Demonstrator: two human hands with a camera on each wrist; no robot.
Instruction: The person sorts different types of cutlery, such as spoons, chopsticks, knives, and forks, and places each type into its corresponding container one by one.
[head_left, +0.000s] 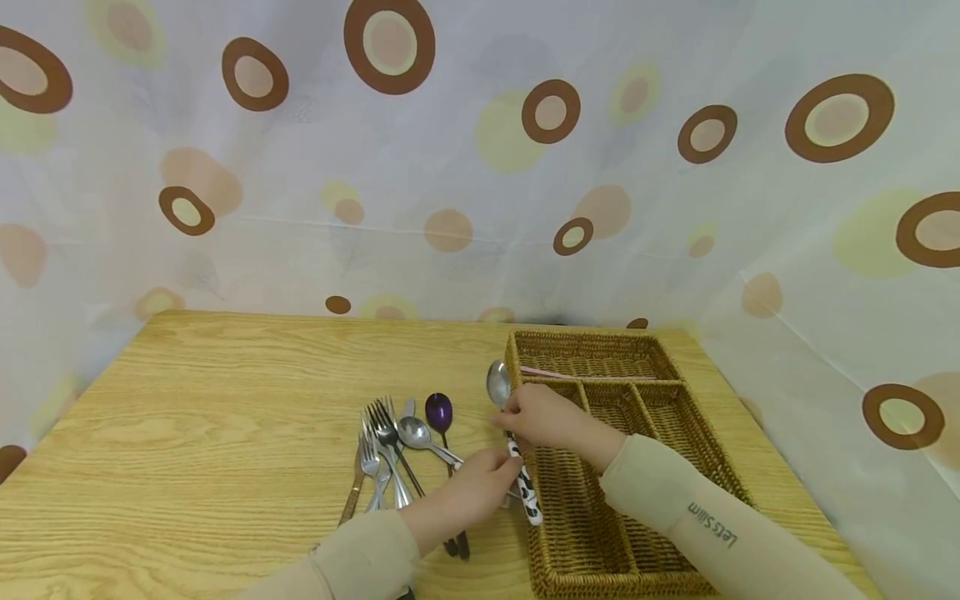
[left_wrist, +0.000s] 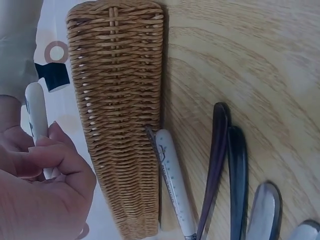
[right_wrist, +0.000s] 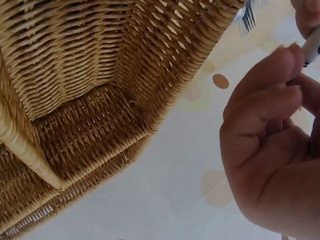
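White sheeting, printed with brown rings and peach and yellow spots, hangs behind a wood-grained surface that serves as the work area. At its right stands a woven basket, its dividers forming one crosswise compartment at the far end and three lengthwise ones, a layout that seems meant to hold slender pieces apart. Pale sleeves reach in from the near edge, the right one lettered. Left of the basket, forks, a purple-bowled spoon and other loose cutlery lie overlapping, handles mostly toward the person, probably for easy picking.

Both hands grasp one piece: the right hand pinches the black-and-white-handled spoon near its neck, while the left hand pinches the handle lower down, a double hold that likely steadies it. Bowl away from the person, the spoon is raised alongside the basket's left wall; whether it overhangs the rim is unclear. Thinnest of all, pink sticks lie in the far compartment, whose width appears to suit their length.
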